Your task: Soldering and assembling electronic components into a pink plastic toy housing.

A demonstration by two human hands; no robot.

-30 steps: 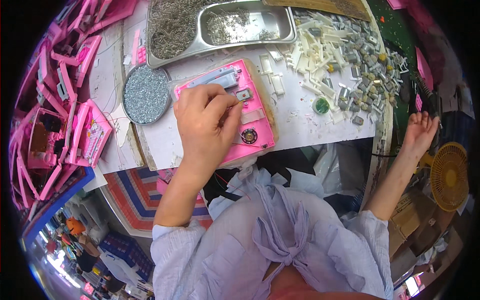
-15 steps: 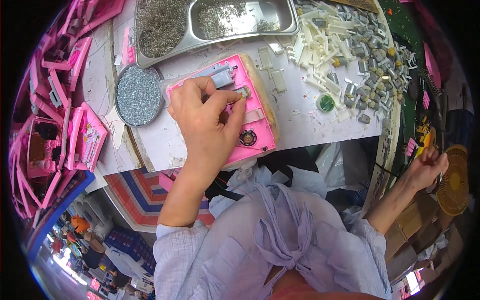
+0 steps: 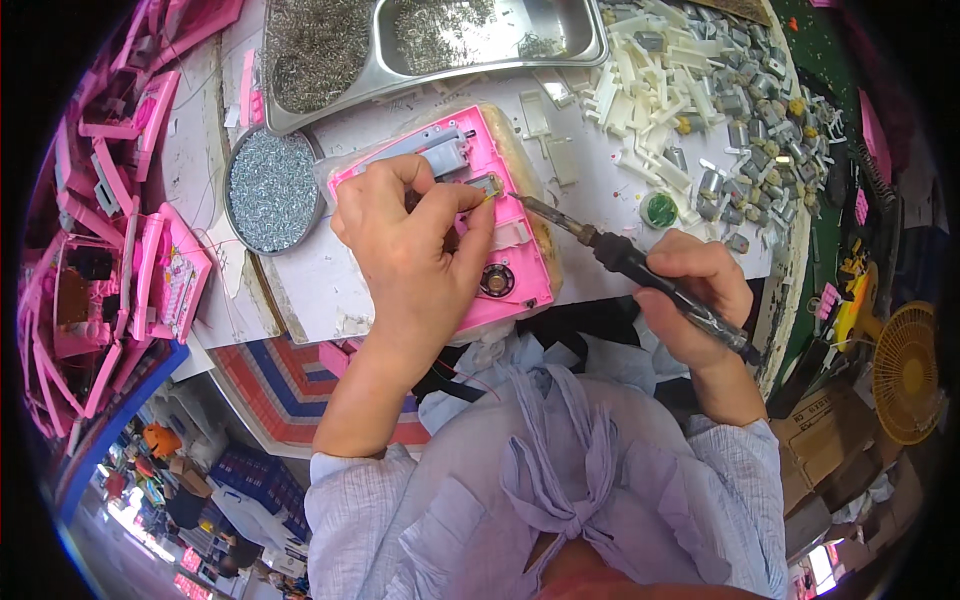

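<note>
Soldering iron (image 3: 640,272) in rt hand (image 3: 695,300), tip touching pink housing (image 3: 450,225) under lt hand (image 3: 410,245).

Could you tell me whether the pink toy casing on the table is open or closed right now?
Open: the pink casing lies with its inside up, showing a round speaker and grey motor.

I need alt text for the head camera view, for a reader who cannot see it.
A person's right hand holds a soldering iron with its tip at a small part in an open pink plastic housing, where the left hand pinches a thin wire. Beyond lie a round dish of screws, a metal tray and piled small motors.
</note>
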